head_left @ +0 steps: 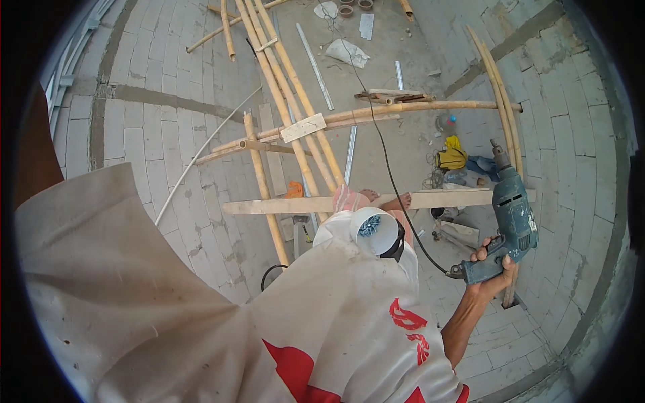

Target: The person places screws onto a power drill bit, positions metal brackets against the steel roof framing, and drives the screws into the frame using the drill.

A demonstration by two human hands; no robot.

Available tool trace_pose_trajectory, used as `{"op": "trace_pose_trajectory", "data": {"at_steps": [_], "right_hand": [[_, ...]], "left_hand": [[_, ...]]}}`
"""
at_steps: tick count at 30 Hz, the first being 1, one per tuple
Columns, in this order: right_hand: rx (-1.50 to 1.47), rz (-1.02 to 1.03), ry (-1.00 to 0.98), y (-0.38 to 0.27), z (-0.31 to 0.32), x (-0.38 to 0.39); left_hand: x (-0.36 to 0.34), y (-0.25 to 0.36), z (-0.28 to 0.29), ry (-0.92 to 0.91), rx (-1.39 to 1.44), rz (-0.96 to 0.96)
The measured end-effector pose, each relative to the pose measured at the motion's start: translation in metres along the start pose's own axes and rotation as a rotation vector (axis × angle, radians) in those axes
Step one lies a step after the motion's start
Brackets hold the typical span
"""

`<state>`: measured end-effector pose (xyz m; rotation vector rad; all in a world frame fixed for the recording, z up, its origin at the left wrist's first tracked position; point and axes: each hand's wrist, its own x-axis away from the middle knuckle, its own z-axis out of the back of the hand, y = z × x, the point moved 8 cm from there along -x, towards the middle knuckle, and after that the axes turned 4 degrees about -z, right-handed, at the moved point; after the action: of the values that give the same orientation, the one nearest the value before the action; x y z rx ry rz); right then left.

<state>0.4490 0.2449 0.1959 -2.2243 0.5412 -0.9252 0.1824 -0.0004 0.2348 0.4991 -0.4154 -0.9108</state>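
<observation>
My right hand point(494, 269) is wrapped round the rear handle of a worn teal power drill point(514, 211). The drill is raised on the right with its chuck upward, and a black cord point(396, 181) trails from the handle. I cannot make out a bit in the chuck. At the left edge my left upper arm point(41, 151) is lifted beside the pale sleeve; the left hand is out of the picture. A white cup point(388, 240) holding several blue-grey plugs or screws point(369, 226) hangs at my waist, touched by neither hand.
My bare feet point(396, 201) rest on a narrow wooden plank point(463, 198) high above the floor. Bamboo poles point(285, 87) form scaffolding around it. Block walls point(571, 121) stand close on the right. Below lie a yellow bag point(452, 154), a white sack point(348, 52) and metal channels point(314, 66).
</observation>
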Motion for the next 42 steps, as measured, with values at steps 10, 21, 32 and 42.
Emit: {"op": "trace_pose_trajectory", "data": {"at_steps": [10, 21, 32, 42], "right_hand": [[-0.138, -0.259, 0.329, 0.101, 0.078, 0.0], [-0.166, -0.282, 0.335, 0.129, 0.075, -0.024], [-0.231, -0.34, 0.316, 0.158, 0.089, -0.056], [-0.347, -0.223, 0.365, 0.188, 0.098, -0.083]], "left_hand": [[0.05, -0.017, -0.041, -0.009, 0.03, 0.087], [0.055, -0.028, -0.034, 0.007, 0.014, 0.146], [0.057, -0.036, -0.032, 0.031, -0.026, 0.205], [0.034, -0.063, -0.017, 0.046, -0.074, 0.138]]}}
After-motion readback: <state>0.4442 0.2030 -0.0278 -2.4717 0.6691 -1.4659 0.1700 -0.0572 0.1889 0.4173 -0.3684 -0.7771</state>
